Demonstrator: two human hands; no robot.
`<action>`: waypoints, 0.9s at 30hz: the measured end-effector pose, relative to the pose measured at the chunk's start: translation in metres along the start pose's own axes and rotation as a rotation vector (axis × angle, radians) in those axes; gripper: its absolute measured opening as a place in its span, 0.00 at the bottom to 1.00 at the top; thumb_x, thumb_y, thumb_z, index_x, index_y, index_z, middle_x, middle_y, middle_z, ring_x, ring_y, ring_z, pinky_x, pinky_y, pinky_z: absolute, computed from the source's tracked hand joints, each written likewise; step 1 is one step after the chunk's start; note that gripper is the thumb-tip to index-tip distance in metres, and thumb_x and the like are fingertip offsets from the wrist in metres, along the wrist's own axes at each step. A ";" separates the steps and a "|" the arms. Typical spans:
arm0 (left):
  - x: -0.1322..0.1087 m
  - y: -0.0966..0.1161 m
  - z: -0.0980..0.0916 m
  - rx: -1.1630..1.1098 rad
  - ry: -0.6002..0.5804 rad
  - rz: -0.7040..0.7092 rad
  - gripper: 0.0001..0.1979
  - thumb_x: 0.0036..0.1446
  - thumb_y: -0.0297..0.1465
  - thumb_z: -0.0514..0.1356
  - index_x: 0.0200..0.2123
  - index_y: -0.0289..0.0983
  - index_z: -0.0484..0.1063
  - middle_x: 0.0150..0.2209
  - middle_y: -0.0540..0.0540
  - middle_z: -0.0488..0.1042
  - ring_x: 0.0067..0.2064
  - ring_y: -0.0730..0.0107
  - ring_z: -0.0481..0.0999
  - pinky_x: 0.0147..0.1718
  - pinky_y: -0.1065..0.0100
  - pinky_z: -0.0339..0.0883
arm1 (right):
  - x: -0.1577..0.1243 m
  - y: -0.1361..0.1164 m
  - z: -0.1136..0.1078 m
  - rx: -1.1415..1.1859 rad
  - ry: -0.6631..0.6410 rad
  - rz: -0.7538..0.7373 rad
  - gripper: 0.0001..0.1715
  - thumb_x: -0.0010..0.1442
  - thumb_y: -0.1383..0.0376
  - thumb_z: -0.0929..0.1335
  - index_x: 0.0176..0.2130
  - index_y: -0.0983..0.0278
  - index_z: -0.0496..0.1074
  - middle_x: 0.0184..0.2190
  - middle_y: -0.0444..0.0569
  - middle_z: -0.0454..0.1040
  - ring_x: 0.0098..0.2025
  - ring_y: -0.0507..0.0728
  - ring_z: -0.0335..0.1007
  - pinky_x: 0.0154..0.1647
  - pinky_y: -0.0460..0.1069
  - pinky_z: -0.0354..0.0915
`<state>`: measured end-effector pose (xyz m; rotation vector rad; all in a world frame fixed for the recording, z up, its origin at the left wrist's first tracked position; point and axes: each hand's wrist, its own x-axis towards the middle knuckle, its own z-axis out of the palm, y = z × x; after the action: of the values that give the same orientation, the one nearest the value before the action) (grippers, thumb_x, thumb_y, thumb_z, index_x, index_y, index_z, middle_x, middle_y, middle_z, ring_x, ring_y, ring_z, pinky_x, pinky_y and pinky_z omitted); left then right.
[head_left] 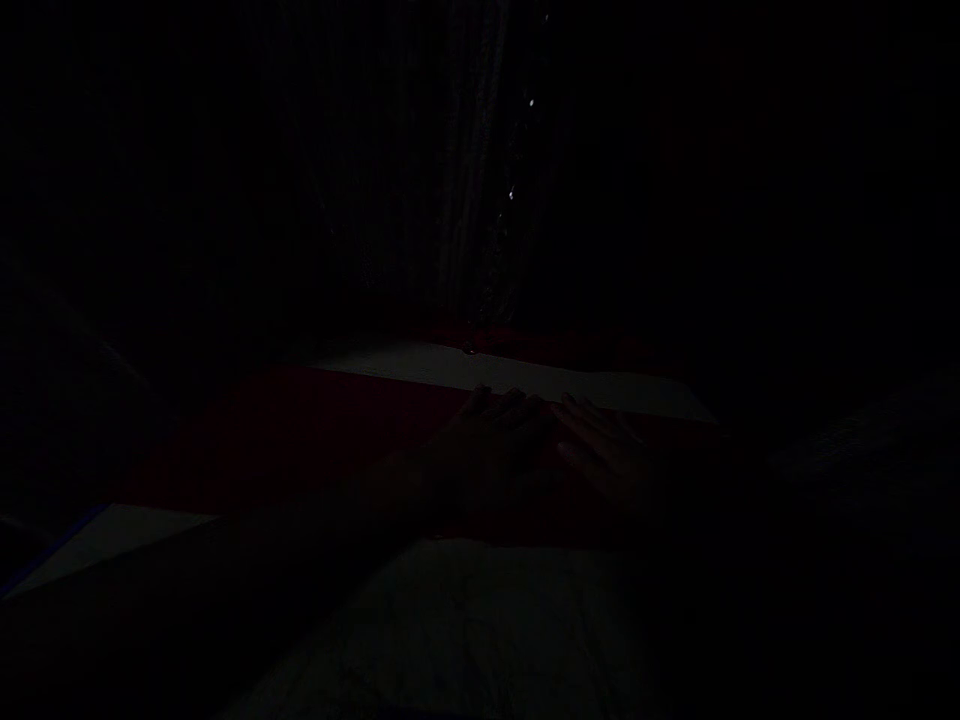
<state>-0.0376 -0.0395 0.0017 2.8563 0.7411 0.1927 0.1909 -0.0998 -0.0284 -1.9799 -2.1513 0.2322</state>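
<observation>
Though dim, pale table (beyond hands)

Very dark all round; pale surface stretching across the middle distance, dim and flat; at near left, a light sheet with a thin blue edge; behind, a ribbed hanging drape, barely lit; just beside it, small bright glints; at far right, a greyish patch, too dark to identify.
</observation>
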 end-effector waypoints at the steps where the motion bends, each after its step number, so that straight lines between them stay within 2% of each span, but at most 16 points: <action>1: 0.000 0.000 0.001 -0.003 0.000 0.000 0.41 0.71 0.57 0.45 0.75 0.36 0.49 0.76 0.39 0.45 0.77 0.47 0.43 0.72 0.35 0.34 | 0.000 0.001 0.001 -0.001 0.010 -0.005 0.44 0.70 0.43 0.50 0.74 0.58 0.55 0.75 0.39 0.43 0.78 0.57 0.36 0.78 0.68 0.34; 6: -0.001 -0.002 0.001 -0.012 -0.005 0.011 0.41 0.71 0.57 0.46 0.75 0.37 0.50 0.76 0.40 0.45 0.77 0.47 0.42 0.72 0.36 0.34 | 0.000 0.004 0.005 0.003 0.063 -0.037 0.41 0.71 0.43 0.51 0.73 0.57 0.58 0.74 0.43 0.46 0.78 0.60 0.38 0.76 0.72 0.37; 15: -0.001 0.000 -0.002 -0.015 -0.004 0.004 0.41 0.71 0.57 0.46 0.75 0.37 0.51 0.76 0.39 0.45 0.77 0.46 0.43 0.72 0.35 0.33 | 0.000 0.008 0.004 0.009 0.039 -0.044 0.43 0.71 0.41 0.51 0.74 0.57 0.56 0.75 0.40 0.44 0.78 0.58 0.37 0.77 0.71 0.34; 21: -0.002 -0.002 -0.001 -0.017 -0.015 0.010 0.42 0.71 0.57 0.45 0.75 0.36 0.49 0.76 0.39 0.44 0.77 0.47 0.41 0.72 0.35 0.33 | 0.000 0.005 0.002 0.005 0.013 -0.037 0.44 0.71 0.41 0.50 0.74 0.59 0.56 0.75 0.44 0.43 0.78 0.60 0.36 0.77 0.71 0.34; 27: -0.001 -0.002 0.001 -0.012 0.003 0.015 0.41 0.71 0.57 0.45 0.75 0.37 0.50 0.76 0.39 0.45 0.77 0.46 0.43 0.72 0.35 0.33 | 0.001 0.011 0.006 -0.015 0.047 -0.059 0.43 0.72 0.41 0.50 0.74 0.58 0.56 0.75 0.44 0.44 0.78 0.60 0.37 0.76 0.72 0.36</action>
<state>-0.0390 -0.0381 0.0002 2.8519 0.7169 0.2033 0.1994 -0.0983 -0.0373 -1.9074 -2.1842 0.1583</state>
